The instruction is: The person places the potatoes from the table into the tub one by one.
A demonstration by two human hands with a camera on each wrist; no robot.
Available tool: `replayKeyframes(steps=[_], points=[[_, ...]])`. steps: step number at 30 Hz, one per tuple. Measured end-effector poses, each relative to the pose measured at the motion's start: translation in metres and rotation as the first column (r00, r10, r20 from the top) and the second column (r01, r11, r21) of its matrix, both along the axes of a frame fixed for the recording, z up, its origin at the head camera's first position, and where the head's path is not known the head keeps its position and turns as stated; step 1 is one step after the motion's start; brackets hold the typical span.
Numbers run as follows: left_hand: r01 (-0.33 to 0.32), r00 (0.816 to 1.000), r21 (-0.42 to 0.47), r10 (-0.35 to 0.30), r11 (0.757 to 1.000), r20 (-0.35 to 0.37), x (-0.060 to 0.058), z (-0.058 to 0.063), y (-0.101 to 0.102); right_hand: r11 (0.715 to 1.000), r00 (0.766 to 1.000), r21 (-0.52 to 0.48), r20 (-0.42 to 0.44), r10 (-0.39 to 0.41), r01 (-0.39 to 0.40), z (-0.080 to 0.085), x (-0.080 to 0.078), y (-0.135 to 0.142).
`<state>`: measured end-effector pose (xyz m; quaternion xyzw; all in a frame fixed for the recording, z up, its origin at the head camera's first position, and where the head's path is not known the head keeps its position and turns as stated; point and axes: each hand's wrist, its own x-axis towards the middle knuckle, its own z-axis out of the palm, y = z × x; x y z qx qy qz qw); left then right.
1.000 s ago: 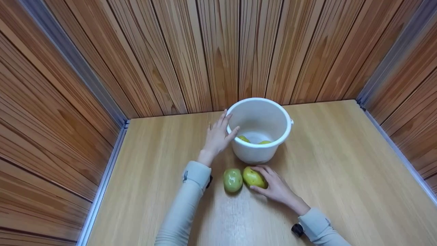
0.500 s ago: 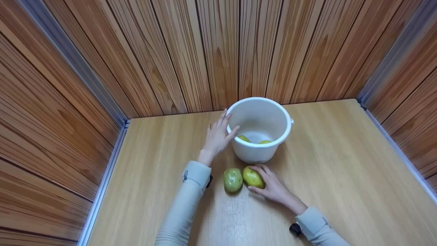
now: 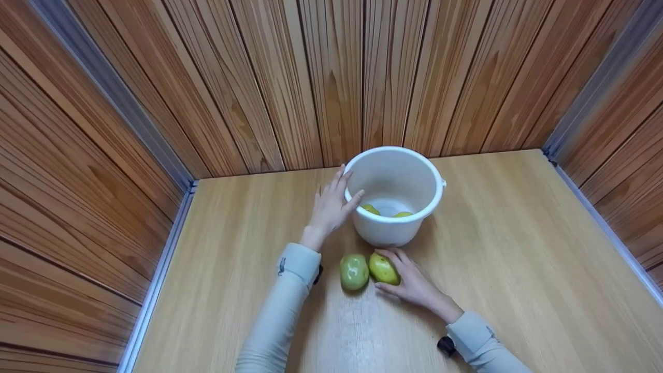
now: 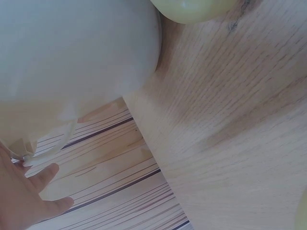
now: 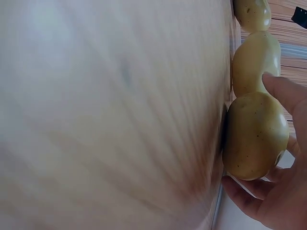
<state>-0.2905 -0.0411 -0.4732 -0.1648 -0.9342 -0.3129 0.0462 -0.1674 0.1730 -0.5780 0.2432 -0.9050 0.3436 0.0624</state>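
Note:
My right hand (image 3: 412,282) curls round a yellow-green mango (image 3: 384,269) on the table, thumb on its near side and fingers on its far side. Just left of it lies a greener, glossy mango (image 3: 354,272). The right wrist view shows the held mango (image 5: 255,136), with another mango (image 5: 256,62) close beside it and a further mango (image 5: 252,14) beyond. My left hand (image 3: 330,207) rests at the left rim of a white bucket (image 3: 388,231), fingers straight and spread. Inside the bucket, two yellow fruits (image 3: 371,209) show partly over the rim.
Behind the bucket stands a wood-plank wall (image 3: 342,77), with similar walls at both sides. Metal strips (image 3: 155,290) run along the table's (image 3: 518,248) side edges. The bucket's thin handle (image 4: 60,143) hangs near my left fingers in the left wrist view.
My right hand has shifted slightly left and away from me around the yellow-green mango. The left hand and bucket stay almost in place.

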Motion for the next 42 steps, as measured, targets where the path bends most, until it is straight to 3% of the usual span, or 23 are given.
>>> replayKeyframes(steps=[10,31,42], points=[[-0.002,1.0,-0.015,0.002,1.0,-0.008,-0.0004,0.0004,0.0014,1.0,0.999,-0.011,0.046,-0.001,0.001,0.0014,-0.0019,-0.0007],[0.003,1.0,-0.029,-0.004,1.0,-0.028,-0.0004,-0.0003,0.0008,0.999,1.0,-0.037,-0.028,0.0,-0.001,-0.0004,-0.0012,0.0026],[0.004,1.0,-0.011,-0.004,1.0,-0.026,0.0001,-0.0001,-0.0003,0.999,1.0,-0.048,0.014,0.0,0.001,0.0038,-0.0017,0.0051]])
